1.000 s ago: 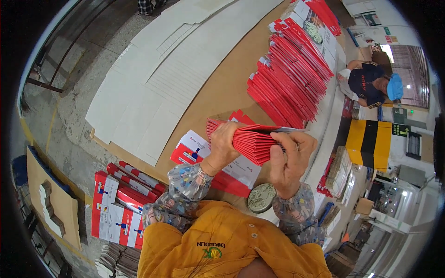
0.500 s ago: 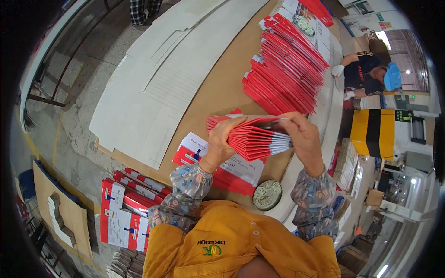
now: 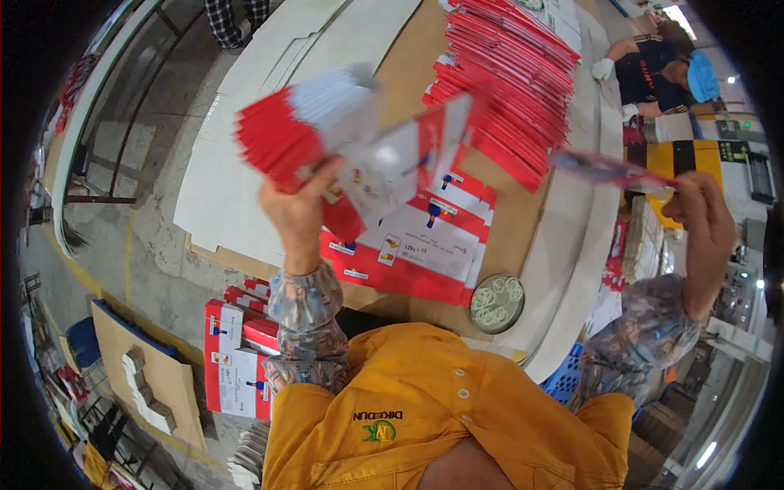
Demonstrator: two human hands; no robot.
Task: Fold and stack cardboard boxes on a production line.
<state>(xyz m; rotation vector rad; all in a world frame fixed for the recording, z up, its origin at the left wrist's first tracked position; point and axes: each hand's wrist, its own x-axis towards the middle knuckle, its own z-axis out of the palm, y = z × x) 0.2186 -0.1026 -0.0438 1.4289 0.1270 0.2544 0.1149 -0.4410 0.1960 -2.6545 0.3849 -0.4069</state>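
My left hand (image 3: 296, 214) is closed on a fanned bundle of flat red-and-white cartons (image 3: 282, 135), raised over the table; some of its cartons hang open to the right, blurred. Off to the right, beyond the table's edge, my right hand (image 3: 704, 224) grips a thin flat carton (image 3: 608, 169), smeared by motion. Under the bundle lie flat red-and-white printed cartons (image 3: 429, 253) on the brown tabletop. A long row of overlapping red cartons (image 3: 518, 69) lies at the far side. Near my body stands a round shallow dish (image 3: 496, 304) of pale green rings.
White cardboard sheets (image 3: 237, 163) cover the table's left part. Stacked red-and-white cartons (image 3: 233, 351) stand low at left. A blue crate (image 3: 563, 374) sits below the right edge. A person in a blue cap (image 3: 702, 76) works at far right; another person's checked trousers (image 3: 230, 20) show at top left.
My hands have parted. The left swung the fanned bundle left and turned it over; the right moved far right with one flat carton. More of the cartons lying on the table now shows.
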